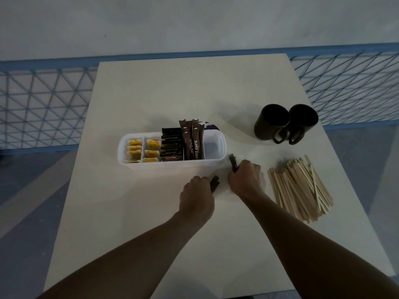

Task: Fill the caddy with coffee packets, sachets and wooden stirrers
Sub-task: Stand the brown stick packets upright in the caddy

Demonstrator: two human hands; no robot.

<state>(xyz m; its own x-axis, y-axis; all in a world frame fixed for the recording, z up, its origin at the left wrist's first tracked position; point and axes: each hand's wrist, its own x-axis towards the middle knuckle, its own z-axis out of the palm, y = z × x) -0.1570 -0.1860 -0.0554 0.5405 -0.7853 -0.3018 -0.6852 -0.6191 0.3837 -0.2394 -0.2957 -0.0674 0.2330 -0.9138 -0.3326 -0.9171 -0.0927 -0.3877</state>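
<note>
Gripping coffee sticks in both fists, I hold them low over the counter [172, 93], at about five o'clock from the caddy [172, 166]. My left hand [197, 195] is curled round what looks like two dark stick packets [215, 182], and my right hand [246, 179] pinches a brown stick [233, 161] that points up toward twelve o'clock. I judge the slip to be the main risk: these sticks are slim, smooth and probably light, so a loose grip could let one slide out before it reaches its slot. The upright sticks [193, 139] already in the caddy lean against each other, and pushing more in carelessly could fan them over into the bare end compartment [212, 148] at their three o'clock. The caddy is thin, milky plastic with rounded corners and low dividers, and it looks light enough to skid under a shove. At its nine o'clock end lie small, puffy yellow sachets [135, 148], then glossy, flat dark packets [171, 144] stacked on edge. The wooden stirrers [300, 188], pale flat slivers in a loose heap at three o'clock of my right hand, could scatter if my forearm swings wide. Two dark mugs [272, 124], plain cylinders with handles, stand touching at one o'clock, well apart from my hands.
</note>
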